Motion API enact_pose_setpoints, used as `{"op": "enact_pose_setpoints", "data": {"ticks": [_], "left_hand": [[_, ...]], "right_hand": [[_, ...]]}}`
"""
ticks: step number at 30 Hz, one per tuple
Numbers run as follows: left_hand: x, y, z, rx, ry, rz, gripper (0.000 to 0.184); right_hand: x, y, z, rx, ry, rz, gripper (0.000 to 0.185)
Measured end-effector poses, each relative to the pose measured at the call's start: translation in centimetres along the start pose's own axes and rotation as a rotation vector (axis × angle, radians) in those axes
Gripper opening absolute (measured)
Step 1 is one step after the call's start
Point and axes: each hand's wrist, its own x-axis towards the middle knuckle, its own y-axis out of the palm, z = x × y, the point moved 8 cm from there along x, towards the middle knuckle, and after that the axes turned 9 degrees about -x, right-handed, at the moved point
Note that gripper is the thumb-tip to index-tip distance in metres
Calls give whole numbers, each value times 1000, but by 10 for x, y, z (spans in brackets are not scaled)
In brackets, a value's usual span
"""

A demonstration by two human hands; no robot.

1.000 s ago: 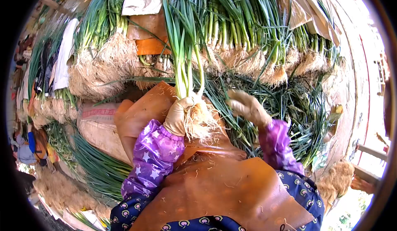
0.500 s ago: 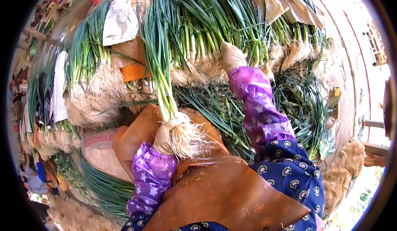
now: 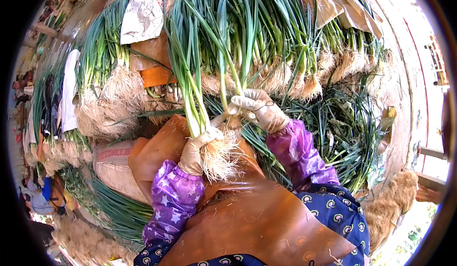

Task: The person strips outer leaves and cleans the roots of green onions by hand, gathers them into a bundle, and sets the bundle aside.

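Observation:
My gloved left hand (image 3: 192, 155) is closed around a bunch of green onions (image 3: 194, 105) low on the stalks. Their pale, stringy roots (image 3: 220, 157) spill out to the right of the glove, above my brown apron. Just to the right, my gloved right hand (image 3: 265, 112) pinches a few more green onions (image 3: 223, 82) near their base, with the leaves pointing up and away. Both hands are close together. Behind them lies a thick row of green onions (image 3: 257, 37), roots toward me.
Trimmed leaves (image 3: 328, 118) are heaped at the right. Another onion bundle (image 3: 121, 82) lies at the left, beside a white sack piece (image 3: 142, 16). A pale sack (image 3: 114, 168) and more green leaves (image 3: 119, 204) are at my left side. A brown fibrous pile (image 3: 392, 204) sits at the right.
My right hand has come back from the row toward my left hand, bringing a few green onions. My left hand has stayed nearly in place, still holding its bunch.

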Motion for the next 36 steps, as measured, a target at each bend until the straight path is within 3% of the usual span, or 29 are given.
{"op": "enact_pose_setpoints", "data": {"ticks": [2, 3, 4, 5, 6, 7, 9, 11, 12, 15, 17, 19, 21, 22, 23, 25, 26, 27, 29, 31, 33, 34, 35, 36], "left_hand": [[-6, -13, 1, 38, 32, -126, 42], [-9, -22, -1, 84, 66, -239, 34], [-7, -8, 0, 29, 29, -31, 22], [-7, -9, -2, 31, 30, -29, 22], [-8, -10, -4, 13, 48, -24, 23], [-8, -12, -6, -9, 65, -23, 24], [-9, -8, -5, -35, 71, -36, 25], [-14, -2, -11, -41, 191, -125, 28], [-14, -7, -14, -25, 172, -43, 29], [-13, -10, -15, -33, 156, 69, 28], [-11, -6, -13, -26, 111, 106, 26], [-12, 12, -8, -27, 64, 309, 27], [-17, -2, -8, 23, 118, -56, 18], [-16, -4, -5, 12, 101, -69, 19], [-16, -6, -3, -1, 79, -84, 20], [-14, -41, -4, -68, 18, -127, 23], [-12, -36, -8, -98, 42, -66, 25], [-10, -31, -11, -131, 70, -4, 27], [-12, -10, -14, -127, 78, 6, 30], [-5, -23, -16, -216, 61, 30, 31], [-7, -4, -13, -185, 68, 20, 29], [-7, 5, -15, -153, 71, 86, 26], [-9, -20, -23, -45, 253, -268, 21], [-8, -26, -25, -68, 237, -197, 23]], "right_hand": [[-9, 17, -22, 351, 74, 102, 18], [-15, 27, -27, 279, 119, 92, 18], [-14, 29, -29, 98, 29, 72, 17], [-13, 30, -29, -89, -58, 55, 17], [-16, 26, -30, -138, -16, -17, 18], [-14, 18, -35, -128, -159, -125, 16], [-28, 10, -22, -81, -26, -232, 14], [-36, -20, -2, 19, -169, -391, 11], [-40, -49, 7, -76, -218, -526, 11], [-17, -84, -4, -5, -151, -388, 17], [-1, -28, -13, -95, 101, -184, 21], [16, 22, -23, -53, 233, 11, 21], [38, 41, -29, 92, 114, 113, 24], [48, 38, -34, 110, 89, -45, 23], [46, 35, -22, -147, 19, -150, 21], [58, 21, -42, -140, -219, -198, 19], [36, 23, -23, -399, 0, -247, 21], [27, 25, -19, -402, 0, -247, 21], [2, 52, 18, -483, -574, -108, 19], [-12, 62, 0, 180, -221, -27, 16], [-21, 56, -14, 377, -156, 42, 23], [-24, 54, -13, 550, -28, 335, 31], [-39, 24, -13, 521, 17, 112, 28], [-59, -8, -14, 477, 68, -109, 24]]}}
